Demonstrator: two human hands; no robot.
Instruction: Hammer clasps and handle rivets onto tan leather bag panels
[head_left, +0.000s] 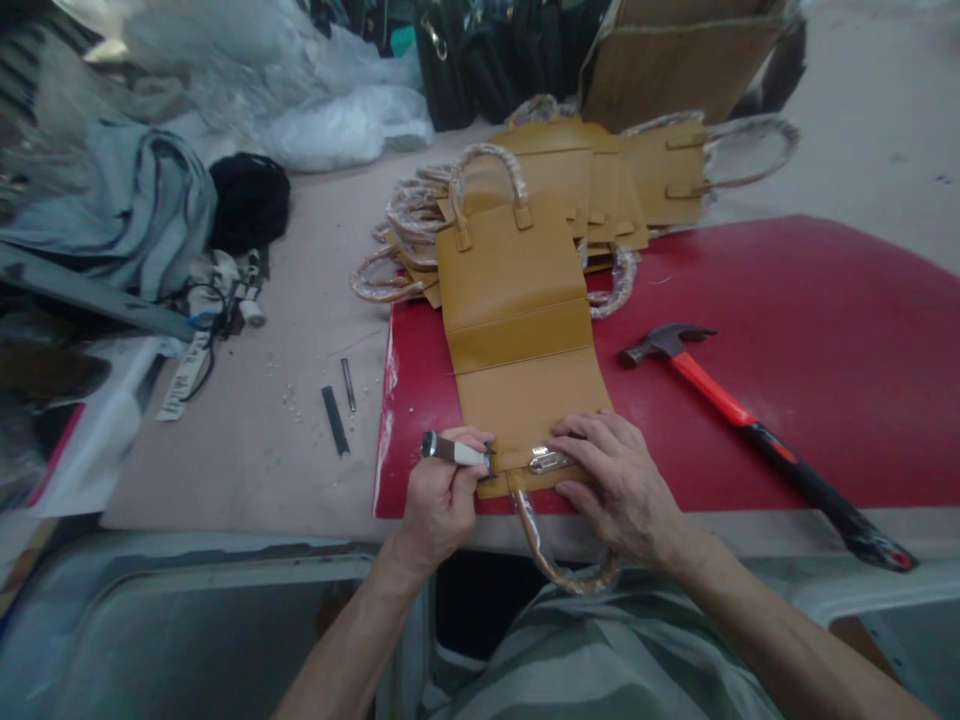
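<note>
My left hand (442,495) is closed around a short metal punch (454,450), whose dark end meets the left edge of a tan leather bag panel (529,385). My right hand (619,480) rests on the panel's lower right part, fingers stretched out and thumb apart. Beside its fingertips a shiny metal clasp (547,459) sits on the leather. A plastic-wrapped handle (536,535) hangs from the near end over the table edge. At the far end a second wrapped handle (487,155) stands up. The punch's working tip is partly hidden by my fingers.
A claw hammer (727,405) lies right on the red mat (787,300). Two metal rods, a thin one (348,385) and a flat dark one (335,420), lie left. Behind are stacked tan panels (615,180), a cardboard box (675,70) and plastic wrapping (322,125).
</note>
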